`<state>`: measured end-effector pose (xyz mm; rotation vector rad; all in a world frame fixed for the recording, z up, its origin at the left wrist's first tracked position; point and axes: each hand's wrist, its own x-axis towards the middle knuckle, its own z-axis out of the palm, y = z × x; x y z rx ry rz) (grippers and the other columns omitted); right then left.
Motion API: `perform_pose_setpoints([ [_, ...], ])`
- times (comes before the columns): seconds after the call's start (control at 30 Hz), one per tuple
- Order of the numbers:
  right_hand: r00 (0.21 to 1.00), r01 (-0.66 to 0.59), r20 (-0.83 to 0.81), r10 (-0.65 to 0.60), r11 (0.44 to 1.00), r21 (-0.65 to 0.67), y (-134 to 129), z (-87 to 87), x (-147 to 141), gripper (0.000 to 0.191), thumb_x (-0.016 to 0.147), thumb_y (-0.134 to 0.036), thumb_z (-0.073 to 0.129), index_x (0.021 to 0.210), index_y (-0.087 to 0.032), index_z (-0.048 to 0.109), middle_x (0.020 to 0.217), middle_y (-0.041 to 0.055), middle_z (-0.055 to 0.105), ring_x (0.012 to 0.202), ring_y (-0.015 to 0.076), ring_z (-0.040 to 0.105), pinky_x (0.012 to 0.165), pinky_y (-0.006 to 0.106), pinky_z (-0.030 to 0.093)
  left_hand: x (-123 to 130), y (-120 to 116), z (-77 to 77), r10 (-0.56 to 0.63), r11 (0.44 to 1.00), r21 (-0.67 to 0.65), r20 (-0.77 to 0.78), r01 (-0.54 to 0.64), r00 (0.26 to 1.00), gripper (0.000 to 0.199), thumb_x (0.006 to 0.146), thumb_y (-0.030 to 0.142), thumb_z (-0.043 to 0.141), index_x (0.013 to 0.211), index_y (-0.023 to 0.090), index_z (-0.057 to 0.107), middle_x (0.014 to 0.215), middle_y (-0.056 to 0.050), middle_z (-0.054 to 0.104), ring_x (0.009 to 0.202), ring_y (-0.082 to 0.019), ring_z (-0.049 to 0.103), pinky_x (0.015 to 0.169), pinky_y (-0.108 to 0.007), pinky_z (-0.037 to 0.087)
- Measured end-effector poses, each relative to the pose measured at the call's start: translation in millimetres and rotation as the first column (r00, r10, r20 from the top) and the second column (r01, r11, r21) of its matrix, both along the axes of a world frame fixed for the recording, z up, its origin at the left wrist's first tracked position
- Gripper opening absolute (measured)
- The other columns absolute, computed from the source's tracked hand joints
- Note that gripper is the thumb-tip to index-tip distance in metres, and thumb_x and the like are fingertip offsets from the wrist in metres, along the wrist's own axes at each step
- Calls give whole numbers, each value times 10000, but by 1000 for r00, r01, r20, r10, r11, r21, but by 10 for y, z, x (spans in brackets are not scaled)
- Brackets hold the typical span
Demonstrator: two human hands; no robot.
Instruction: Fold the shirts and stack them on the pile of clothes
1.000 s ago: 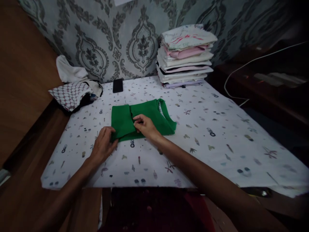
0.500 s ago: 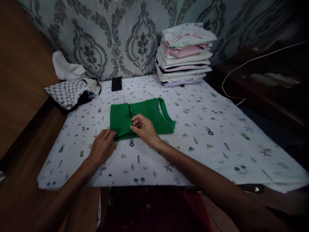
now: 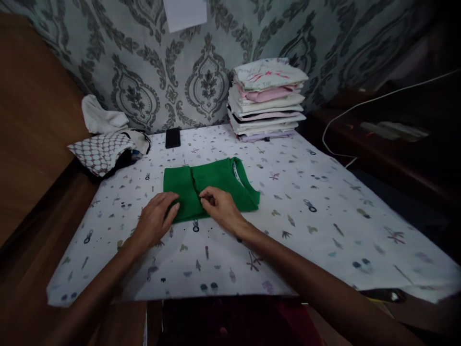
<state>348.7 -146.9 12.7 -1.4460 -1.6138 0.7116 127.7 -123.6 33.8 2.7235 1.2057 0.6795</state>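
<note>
A green garment (image 3: 219, 175) lies folded on the patterned white cloth of the table (image 3: 201, 269), its neckline toward the right and a folded-over panel at its left. My left hand (image 3: 154, 216) rests at the garment's lower left edge, thumb and fingers apart, nothing held. Near the edge of the folded panel, my right hand (image 3: 219, 206) pinches the green fabric between thumb and fingertips.
A tall stack of folded clothes (image 3: 266, 101) stands at the back right. A black phone (image 3: 173, 138) lies near the wall. Crumpled clothes (image 3: 104, 149) sit at the back left. A white cable (image 3: 334, 120) hangs at the right.
My left hand has opened its thumb away from its fingers and come off the garment's corner. My right hand has closed on the panel's edge. The view has tilted up slightly.
</note>
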Motion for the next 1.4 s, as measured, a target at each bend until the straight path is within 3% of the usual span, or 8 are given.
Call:
perform_pose_setpoints([
  [0.2, 946, -142, 310, 94, 980, 137, 358, 210, 12, 284, 955, -190, 441, 1066, -155, 700, 1114, 125, 691, 1087, 228, 620, 952, 373, 471, 349, 49, -327, -109, 994, -17, -262, 108, 959, 763, 995, 607, 311, 1492, 31, 366, 1564, -234, 383, 1484, -317, 318, 1186, -503, 317],
  [0.37, 804, -249, 538, 255, 965, -86, 780, 65, -154, 550, 1013, -400, 372, 1463, -104, 484, 1605, 162, 336, 1514, 287, 229, 1224, 494, 172, 399, -3, -466, -117, 993, -21, -338, 117, 934, 778, 972, 662, 297, 1507, 103, 371, 1547, -223, 418, 1470, -342, 340, 1191, -561, 265],
  [0.53, 810, -271, 499, 309, 951, -149, 932, -138, -182, 677, 998, -566, 324, 1530, -154, 395, 1637, 127, 262, 1525, 281, 198, 1229, 512, 140, 375, 28, -421, -155, 988, -64, -303, 143, 940, 749, 944, 693, 353, 1480, 173, 407, 1522, -202, 456, 1464, -357, 346, 1177, -595, 266],
  [0.67, 869, -185, 451, 206, 979, -90, 1098, -63, -65, 523, 1032, -389, 342, 1467, -128, 474, 1549, 158, 436, 1454, 229, 362, 1167, 399, 298, 326, 16, -308, -180, 981, -101, -178, 165, 967, 677, 978, 601, 402, 1518, 209, 292, 1560, -187, 396, 1447, -316, 377, 1136, -537, 358],
  [0.8, 856, -82, 494, 150, 984, -158, 1393, 96, 13, 376, 1019, -331, 410, 1145, -128, 701, 1188, 147, 699, 1159, 241, 610, 977, 331, 432, 324, -42, -218, -115, 993, -14, -94, 114, 989, 433, 965, 418, 541, 1310, 168, 467, 1307, -170, 590, 1187, -300, 576, 944, -459, 501],
  [0.93, 847, -91, 489, 206, 965, -247, 1589, 141, -10, 248, 908, -366, 624, 833, -153, 727, 916, 105, 742, 901, 232, 664, 762, 287, 460, 380, -76, -210, -117, 977, 152, -191, 147, 975, 91, 957, 248, 549, 1007, 174, 564, 1003, -90, 658, 913, -257, 606, 785, -403, 511],
  [1.2, 873, -19, 468, 138, 968, -250, 1646, 74, -55, 117, 835, -195, 641, 927, -160, 705, 952, 77, 729, 870, 196, 644, 715, 270, 454, 377, -85, -234, -186, 932, 284, -159, 225, 970, 105, 954, 130, 511, 900, 178, 588, 1005, -71, 661, 952, -229, 582, 795, -361, 473],
  [1.4, 869, -13, 487, 85, 989, -149, 1399, 161, -94, 331, 943, -245, 487, 1208, -135, 652, 1248, 155, 654, 1148, 273, 591, 967, 377, 451, 375, -59, -136, -218, 953, 163, -221, 257, 950, 178, 991, 279, 478, 920, 178, 607, 993, -80, 651, 908, -239, 565, 775, -397, 465],
])
